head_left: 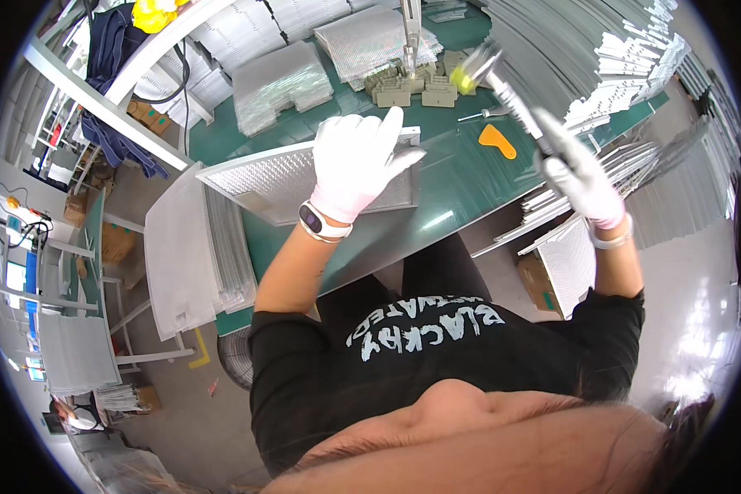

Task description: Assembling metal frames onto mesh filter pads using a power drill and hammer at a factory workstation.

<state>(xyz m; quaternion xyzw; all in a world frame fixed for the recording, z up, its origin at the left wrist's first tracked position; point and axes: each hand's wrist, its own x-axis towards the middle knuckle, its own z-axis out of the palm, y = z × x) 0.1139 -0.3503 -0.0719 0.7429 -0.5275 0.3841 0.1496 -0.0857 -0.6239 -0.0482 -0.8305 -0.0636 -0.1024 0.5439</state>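
Note:
My right hand (580, 177), in a white glove, is closed round the dark grip of a hammer (514, 107). The hammer is raised over the right part of the green table, its yellow-green head blurred by motion. My left hand (358, 156), also gloved, is at a framed silver mesh panel (280, 181), covering part of its far edge. Its thumb and forefinger are spread apart; whether the other fingertips touch the frame I cannot tell. The panel lies at the table's near edge, slightly tilted. Beyond it sit several olive-grey blocks (412, 89) beneath a metal upright.
A screwdriver (482, 114) and a flat orange plastic piece (497, 142) lie on the green table (457, 177). Stacked mesh sheets (280, 86) stand at the back. Grey strips (552, 49) are piled far right; white panels (193, 255) lean at the left.

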